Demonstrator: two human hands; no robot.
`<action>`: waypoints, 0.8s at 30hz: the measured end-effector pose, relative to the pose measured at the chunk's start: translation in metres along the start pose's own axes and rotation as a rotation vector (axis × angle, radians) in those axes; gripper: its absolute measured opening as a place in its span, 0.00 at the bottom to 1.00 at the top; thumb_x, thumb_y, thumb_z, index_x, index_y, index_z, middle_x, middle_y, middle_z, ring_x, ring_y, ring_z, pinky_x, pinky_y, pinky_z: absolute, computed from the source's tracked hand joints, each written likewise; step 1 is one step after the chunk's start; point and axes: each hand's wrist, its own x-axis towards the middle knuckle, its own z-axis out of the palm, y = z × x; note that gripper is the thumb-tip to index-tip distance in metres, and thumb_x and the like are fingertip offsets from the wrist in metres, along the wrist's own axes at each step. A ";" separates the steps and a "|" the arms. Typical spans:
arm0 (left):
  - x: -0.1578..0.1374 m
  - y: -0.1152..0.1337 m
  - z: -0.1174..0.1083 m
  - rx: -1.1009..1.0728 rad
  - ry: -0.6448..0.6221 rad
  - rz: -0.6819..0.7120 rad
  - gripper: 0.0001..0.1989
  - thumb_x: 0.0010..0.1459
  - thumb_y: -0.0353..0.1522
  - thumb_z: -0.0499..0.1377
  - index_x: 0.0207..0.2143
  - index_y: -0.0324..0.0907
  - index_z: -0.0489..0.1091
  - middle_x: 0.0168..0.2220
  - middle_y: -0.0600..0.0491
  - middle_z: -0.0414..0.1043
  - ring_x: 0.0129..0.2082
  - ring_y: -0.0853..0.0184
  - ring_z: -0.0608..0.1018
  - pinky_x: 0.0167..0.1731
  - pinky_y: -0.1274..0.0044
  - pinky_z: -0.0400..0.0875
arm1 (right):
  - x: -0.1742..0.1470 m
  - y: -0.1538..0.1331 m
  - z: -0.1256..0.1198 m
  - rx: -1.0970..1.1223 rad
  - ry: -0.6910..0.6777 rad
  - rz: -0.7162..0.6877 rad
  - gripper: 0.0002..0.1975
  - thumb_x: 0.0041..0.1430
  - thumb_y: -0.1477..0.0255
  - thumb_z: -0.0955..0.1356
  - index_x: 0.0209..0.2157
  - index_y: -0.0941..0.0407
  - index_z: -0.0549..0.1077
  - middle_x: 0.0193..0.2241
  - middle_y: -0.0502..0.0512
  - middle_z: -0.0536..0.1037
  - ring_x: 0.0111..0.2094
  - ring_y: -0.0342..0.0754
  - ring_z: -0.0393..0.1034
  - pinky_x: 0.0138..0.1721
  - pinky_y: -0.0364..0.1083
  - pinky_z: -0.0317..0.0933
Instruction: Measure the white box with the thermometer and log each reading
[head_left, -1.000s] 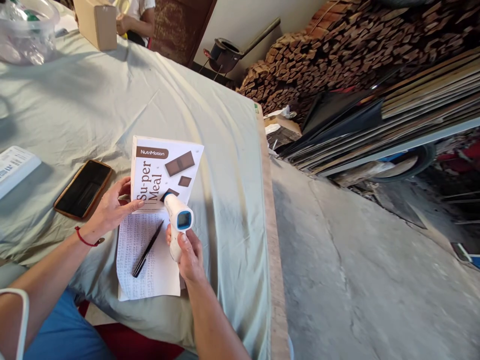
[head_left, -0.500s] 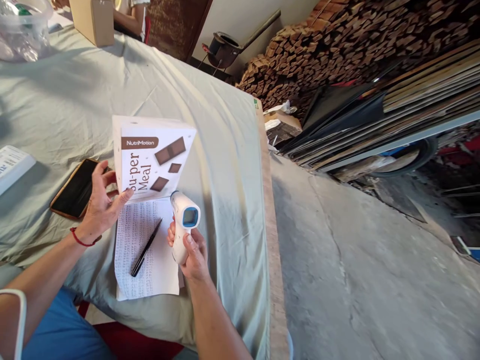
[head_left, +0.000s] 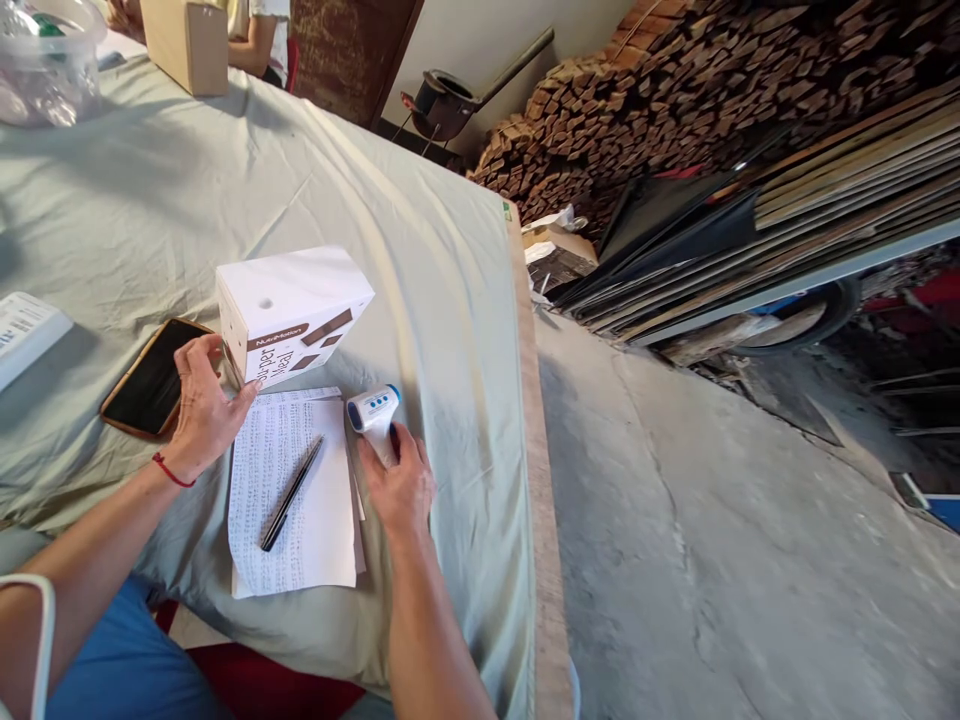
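My left hand [head_left: 204,405] grips the near left corner of a white NutriMotion Su-per Meal box [head_left: 296,285], thumb on the printed front and fingers along the left side. The box stands on the cloth behind some sheets of paper [head_left: 330,510] covered in small writing. In my right hand [head_left: 403,485] is the handle of a white and blue infrared thermometer [head_left: 373,407], held low beside the sheets' right edge with its buttons facing up. A black pen [head_left: 291,495] lies across the top sheet. Left of the box, a dark phone [head_left: 142,385] rests near my left fingers.
A pale green cloth [head_left: 150,200] covers the table, whose wooden edge [head_left: 540,450] runs along the right. Farther back are a cardboard box [head_left: 187,45], a clear plastic tub [head_left: 52,75] and a seated person's arm [head_left: 259,45]. Another white box [head_left: 30,335] lies at left.
The box has tipped from leaning toward me to standing, so its top shows. My right hand has turned the thermometer and lowered it to the cloth, its screen no longer facing me.
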 end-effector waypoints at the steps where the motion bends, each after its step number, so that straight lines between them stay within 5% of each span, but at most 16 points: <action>1: 0.000 0.006 -0.003 0.004 0.066 0.038 0.29 0.56 0.39 0.68 0.56 0.43 0.62 0.52 0.43 0.66 0.51 0.55 0.72 0.42 0.65 0.77 | 0.001 0.003 0.001 -0.096 0.013 -0.042 0.28 0.61 0.51 0.67 0.51 0.58 0.77 0.39 0.62 0.80 0.41 0.60 0.74 0.42 0.55 0.66; 4: -0.001 0.029 -0.014 -0.012 0.142 0.220 0.18 0.59 0.33 0.66 0.49 0.45 0.64 0.45 0.48 0.69 0.45 0.60 0.72 0.37 0.71 0.76 | 0.000 0.004 -0.001 -0.239 0.191 -0.226 0.25 0.65 0.54 0.67 0.53 0.58 0.76 0.43 0.65 0.78 0.42 0.60 0.71 0.42 0.55 0.63; 6: -0.004 0.042 -0.019 -0.052 0.001 0.325 0.09 0.64 0.29 0.61 0.45 0.45 0.65 0.40 0.52 0.71 0.40 0.65 0.75 0.38 0.73 0.76 | -0.006 -0.003 -0.004 -0.214 0.254 -0.424 0.17 0.68 0.61 0.68 0.52 0.56 0.78 0.43 0.64 0.77 0.42 0.58 0.70 0.42 0.54 0.61; 8: -0.009 0.048 -0.019 -0.083 -0.205 0.380 0.05 0.67 0.27 0.57 0.44 0.45 0.67 0.38 0.53 0.73 0.38 0.66 0.76 0.40 0.73 0.76 | -0.014 -0.013 -0.004 -0.145 0.144 -0.634 0.11 0.68 0.71 0.67 0.48 0.52 0.81 0.41 0.60 0.76 0.41 0.54 0.70 0.42 0.52 0.60; 11: -0.020 0.046 -0.013 -0.036 -0.463 0.389 0.05 0.68 0.28 0.56 0.44 0.43 0.69 0.41 0.50 0.75 0.41 0.63 0.78 0.43 0.70 0.77 | -0.025 -0.024 0.000 -0.101 -0.113 -0.779 0.17 0.67 0.79 0.66 0.49 0.48 0.82 0.40 0.57 0.76 0.41 0.51 0.68 0.42 0.50 0.59; 18: -0.027 0.035 -0.006 0.127 -0.717 0.349 0.09 0.65 0.28 0.56 0.45 0.42 0.74 0.46 0.46 0.73 0.46 0.57 0.76 0.49 0.62 0.75 | -0.014 -0.019 -0.006 0.026 -0.355 -0.738 0.16 0.69 0.79 0.64 0.43 0.48 0.81 0.34 0.55 0.76 0.37 0.52 0.68 0.42 0.52 0.61; 24: -0.024 0.037 -0.008 0.159 -0.707 0.292 0.13 0.66 0.30 0.55 0.50 0.41 0.75 0.52 0.42 0.71 0.50 0.54 0.74 0.54 0.59 0.73 | -0.017 -0.017 -0.013 0.408 -0.184 -0.407 0.08 0.69 0.64 0.66 0.39 0.50 0.75 0.34 0.57 0.79 0.34 0.52 0.73 0.38 0.52 0.68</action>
